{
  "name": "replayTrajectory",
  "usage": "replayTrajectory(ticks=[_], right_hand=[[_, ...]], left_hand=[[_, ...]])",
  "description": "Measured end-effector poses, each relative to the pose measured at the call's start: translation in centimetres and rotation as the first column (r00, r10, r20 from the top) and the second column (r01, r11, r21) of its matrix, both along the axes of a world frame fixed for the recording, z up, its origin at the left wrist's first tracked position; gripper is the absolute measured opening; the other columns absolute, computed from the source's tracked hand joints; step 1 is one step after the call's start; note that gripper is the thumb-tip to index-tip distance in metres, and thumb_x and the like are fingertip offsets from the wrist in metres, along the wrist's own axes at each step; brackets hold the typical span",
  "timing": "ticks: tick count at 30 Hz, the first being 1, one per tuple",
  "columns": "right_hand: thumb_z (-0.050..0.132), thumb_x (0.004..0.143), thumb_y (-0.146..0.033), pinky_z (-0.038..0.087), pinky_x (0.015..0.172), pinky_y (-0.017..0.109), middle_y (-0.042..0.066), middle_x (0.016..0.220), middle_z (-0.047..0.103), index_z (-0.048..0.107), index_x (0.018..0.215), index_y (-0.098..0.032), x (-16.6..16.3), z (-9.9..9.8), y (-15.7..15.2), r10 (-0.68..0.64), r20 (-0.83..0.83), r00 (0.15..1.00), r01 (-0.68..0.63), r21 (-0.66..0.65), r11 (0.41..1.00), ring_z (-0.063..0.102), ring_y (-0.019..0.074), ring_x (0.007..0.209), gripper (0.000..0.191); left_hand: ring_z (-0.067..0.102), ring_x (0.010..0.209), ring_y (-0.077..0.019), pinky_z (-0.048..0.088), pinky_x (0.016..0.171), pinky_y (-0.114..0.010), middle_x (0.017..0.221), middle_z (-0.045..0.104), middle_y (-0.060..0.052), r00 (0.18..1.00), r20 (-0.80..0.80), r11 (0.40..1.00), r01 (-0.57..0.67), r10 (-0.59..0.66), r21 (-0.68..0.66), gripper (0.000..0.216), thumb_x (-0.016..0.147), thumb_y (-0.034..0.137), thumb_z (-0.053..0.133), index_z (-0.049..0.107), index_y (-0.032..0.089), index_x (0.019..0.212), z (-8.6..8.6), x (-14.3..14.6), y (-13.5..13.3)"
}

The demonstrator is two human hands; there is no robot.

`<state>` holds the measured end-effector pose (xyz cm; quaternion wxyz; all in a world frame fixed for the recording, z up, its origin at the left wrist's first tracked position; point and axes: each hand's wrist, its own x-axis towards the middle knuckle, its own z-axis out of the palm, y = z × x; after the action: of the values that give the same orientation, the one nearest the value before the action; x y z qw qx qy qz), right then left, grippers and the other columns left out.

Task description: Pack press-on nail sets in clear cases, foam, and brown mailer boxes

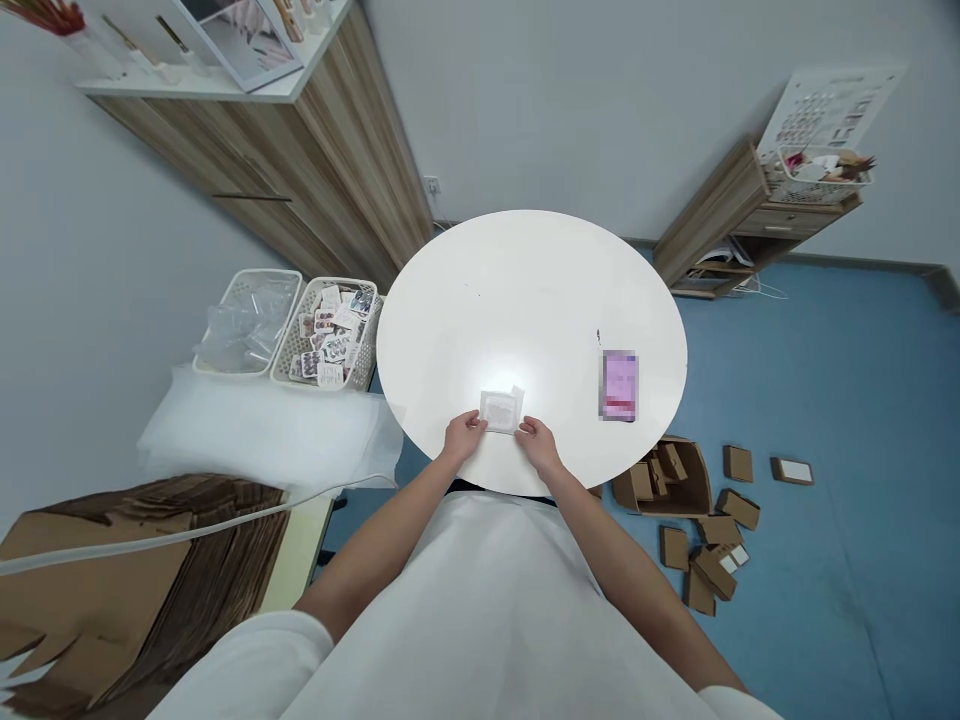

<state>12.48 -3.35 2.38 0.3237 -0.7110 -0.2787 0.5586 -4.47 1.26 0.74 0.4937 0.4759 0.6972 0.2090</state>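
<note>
From my end I'd keep that white packet flat, left hand pinching its near-left corner, right hand half-curled opposite, can't tell if gripping.

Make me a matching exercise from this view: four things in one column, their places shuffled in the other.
1. White packet
2. Pixelated pink item
3. Basket of small printed items
4. Loose brown boxes

A. On the blue floor
B. Left of the table
C. Between left hand and right hand
D. On the table's right side

Pairs: 1-C, 2-D, 3-B, 4-A
</note>
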Motion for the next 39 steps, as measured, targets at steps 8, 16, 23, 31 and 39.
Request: replayTrajectory(ticks=[8,16,23,31,39], right_hand=[[0.046,0.073,-0.026,0.046,0.068,0.027,0.005,0.098,0.063,0.057,0.107,-0.020,-0.1,-1.4,2.3,0.289,0.136,0.948,-0.304,0.102,0.947,0.060,0.0146,0.073,0.036],[0.042,0.075,-0.030,0.040,0.061,0.026,0.003,0.075,0.059,0.061,0.082,-0.019,-1.4,-0.9,4.6,0.424,0.410,0.807,-0.498,0.089,0.863,0.053,0.0168,0.069,0.023],[0.047,0.073,-0.029,0.045,0.068,0.028,0.003,0.081,0.062,0.058,0.098,-0.020,-4.5,-0.8,7.4,0.324,0.363,0.874,-0.383,0.101,0.918,0.057,0.0163,0.072,0.029],[0.043,0.075,-0.024,0.045,0.080,0.030,0.005,0.099,0.062,0.049,0.116,-0.018,-11.9,-0.8,11.8,0.288,0.314,0.905,-0.345,0.145,0.927,0.059,0.0164,0.084,0.042],[0.039,0.073,-0.015,0.043,0.085,0.035,0.004,0.107,0.058,0.043,0.122,-0.022,-17.7,-1.0,15.2,0.368,0.339,0.866,-0.448,0.197,0.872,0.054,0.0193,0.096,0.050]], left_hand=[[0.061,0.083,-0.0169,0.048,0.079,-0.031,0.092,0.066,-0.008,0.980,-0.004,0.979,-0.199,0.199,0.045,0.028,0.072,0.025,0.061,0.063,0.015,0.098,-0.6,1.6,-0.9],[0.061,0.079,-0.0157,0.049,0.077,-0.030,0.089,0.066,-0.007,0.953,0.065,0.953,-0.299,0.295,0.050,0.024,0.073,0.027,0.059,0.063,0.015,0.094,-0.3,0.8,-0.6],[0.058,0.093,-0.0162,0.046,0.085,-0.031,0.107,0.060,-0.010,0.947,0.116,0.951,-0.306,0.299,0.049,0.041,0.075,0.029,0.059,0.053,0.016,0.113,0.1,-1.4,1.3],[0.045,0.116,-0.0203,0.038,0.095,-0.032,0.127,0.046,-0.011,0.955,0.160,0.952,-0.274,0.251,0.139,0.052,0.076,0.033,0.059,0.043,0.017,0.122,0.5,-7.2,5.5],[0.043,0.117,-0.0208,0.037,0.096,-0.034,0.129,0.045,-0.010,0.957,0.169,0.960,-0.255,0.234,0.112,0.057,0.071,0.018,0.059,0.041,0.017,0.125,0.6,-12.8,10.5]])
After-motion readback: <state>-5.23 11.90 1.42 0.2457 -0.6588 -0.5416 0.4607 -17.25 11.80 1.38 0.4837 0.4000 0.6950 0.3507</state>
